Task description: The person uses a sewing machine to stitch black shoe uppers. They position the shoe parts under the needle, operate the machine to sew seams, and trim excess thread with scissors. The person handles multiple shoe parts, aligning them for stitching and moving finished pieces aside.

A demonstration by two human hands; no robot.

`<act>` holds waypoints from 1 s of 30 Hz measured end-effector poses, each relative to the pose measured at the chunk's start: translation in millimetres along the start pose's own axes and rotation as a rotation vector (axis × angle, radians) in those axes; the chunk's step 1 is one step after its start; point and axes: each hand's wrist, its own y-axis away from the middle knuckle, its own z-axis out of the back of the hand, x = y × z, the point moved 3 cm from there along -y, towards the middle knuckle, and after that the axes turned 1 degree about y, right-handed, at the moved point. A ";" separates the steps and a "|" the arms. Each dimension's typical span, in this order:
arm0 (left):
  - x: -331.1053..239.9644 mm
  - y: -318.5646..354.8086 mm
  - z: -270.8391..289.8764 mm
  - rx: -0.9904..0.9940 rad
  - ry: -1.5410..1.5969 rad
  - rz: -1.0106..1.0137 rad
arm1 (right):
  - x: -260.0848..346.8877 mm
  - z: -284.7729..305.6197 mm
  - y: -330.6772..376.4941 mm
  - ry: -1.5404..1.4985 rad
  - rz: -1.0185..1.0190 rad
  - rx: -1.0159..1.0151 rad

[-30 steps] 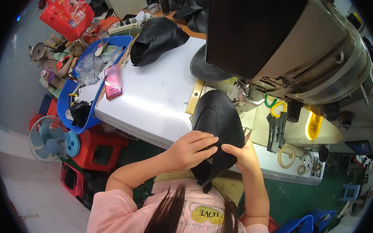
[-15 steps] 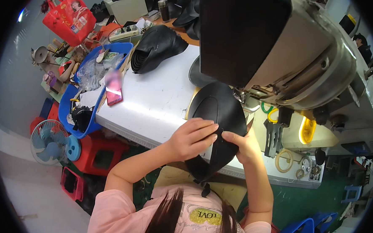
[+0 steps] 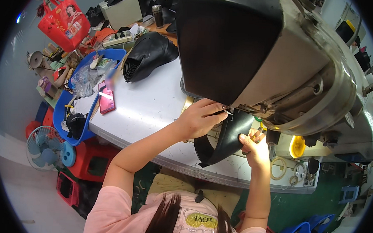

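A sewing machine [image 3: 282, 66] overhangs the white bench [image 3: 141, 101], where fingers working so near the stitching point could be nipped, or the seam pulled askew by uneven tension. Left of the machine, a blue basket [image 3: 121, 56] holds clear plastic bags, a second blue basket [image 3: 59, 114] black scraps. Under the machine's head sits a black leather-like piece [image 3: 232, 135], its edge gripped by the right hand [image 3: 254, 149]; what the left hand [image 3: 201, 119] pinches cannot be told.

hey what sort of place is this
Likely a shoe or leather sewing workshop: an industrial-looking sewing machine, a black leathery piece partly beneath it, and a bundle of similar black pieces.
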 end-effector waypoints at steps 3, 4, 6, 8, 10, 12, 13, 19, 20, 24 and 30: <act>-0.3 -0.6 -0.8 0.012 -0.002 -0.002 | -4.0 4.9 0.8 -0.051 -0.030 -0.030; -0.7 -1.3 -0.4 0.015 -0.007 -0.004 | -4.8 5.2 1.7 -0.052 -0.033 -0.049; -1.9 -2.6 1.0 0.025 -0.017 -0.008 | -8.2 6.9 1.8 -0.058 -0.044 -0.053; -1.3 -3.0 2.4 0.035 -0.015 -0.013 | -11.7 10.5 -0.2 -0.064 -0.053 -0.026; -0.7 -4.1 3.0 0.035 -0.013 -0.018 | -11.2 10.5 0.2 -0.048 -0.048 -0.024; -0.6 -4.2 1.9 0.028 -0.012 -0.017 | -8.9 8.4 0.7 -0.008 -0.015 -0.043; -0.3 -3.2 1.2 0.024 -0.007 -0.013 | -6.2 3.0 1.0 0.022 0.016 -0.065; 5.3 0.7 -5.0 -0.043 0.077 0.016 | 3.7 -3.9 1.8 0.115 0.074 -0.077; 9.0 1.4 -7.1 -0.049 0.094 0.028 | 6.3 -5.0 1.5 0.126 0.072 -0.064; 18.3 1.5 -13.4 -0.048 0.123 0.093 | 13.1 -1.6 10.7 0.651 0.300 -0.220; 23.1 5.7 -13.1 -0.063 0.094 0.116 | 63.2 73.3 89.3 1.201 0.956 -0.722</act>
